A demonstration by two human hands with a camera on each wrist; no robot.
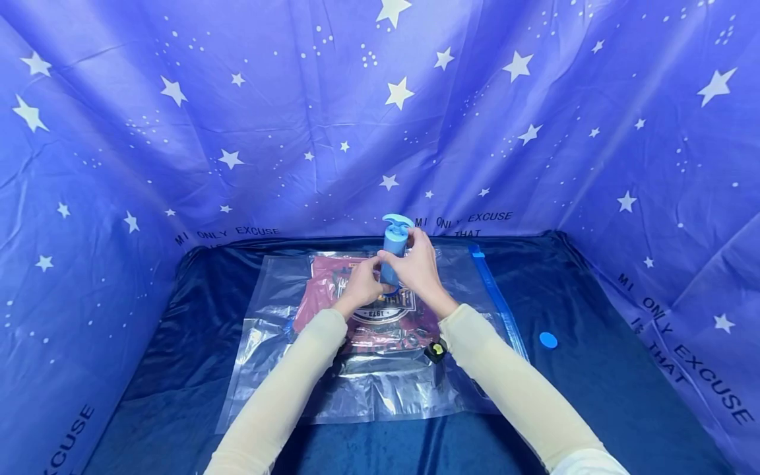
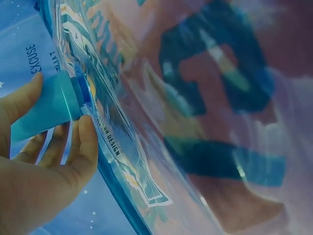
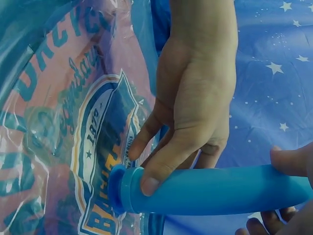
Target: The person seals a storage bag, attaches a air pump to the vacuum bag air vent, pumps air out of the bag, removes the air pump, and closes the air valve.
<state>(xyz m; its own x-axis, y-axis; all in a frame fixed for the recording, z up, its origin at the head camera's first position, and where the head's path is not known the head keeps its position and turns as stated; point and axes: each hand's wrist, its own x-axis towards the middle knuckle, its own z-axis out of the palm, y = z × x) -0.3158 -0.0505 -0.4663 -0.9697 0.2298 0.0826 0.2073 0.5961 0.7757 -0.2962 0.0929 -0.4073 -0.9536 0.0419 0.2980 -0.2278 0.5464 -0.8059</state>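
Observation:
A blue hand pump [image 1: 396, 243] stands upright on a clear plastic storage bag [image 1: 380, 396], its pale blue handle at the top. Inside the bag lies a folded pink shirt [image 1: 310, 305] with printed lettering. My left hand [image 1: 363, 287] pinches the pump near its base; in the right wrist view, the thumb of that left hand [image 3: 198, 107] lies along the lower barrel [image 3: 215, 191]. Higher up, my right hand [image 1: 420, 264] grips the barrel, and only part of this right hand [image 3: 293, 164] shows at the right wrist view's edge. Fingers partly hide the pump's foot.
A blue zip strip [image 1: 497, 297] runs along the bag's right side. Beyond it a round blue disc [image 1: 549, 340] lies on the dark blue cloth [image 1: 605, 396]. A small black object [image 1: 435, 351] is by the right cuff. Star-printed curtains [image 1: 332, 119] enclose the back and sides.

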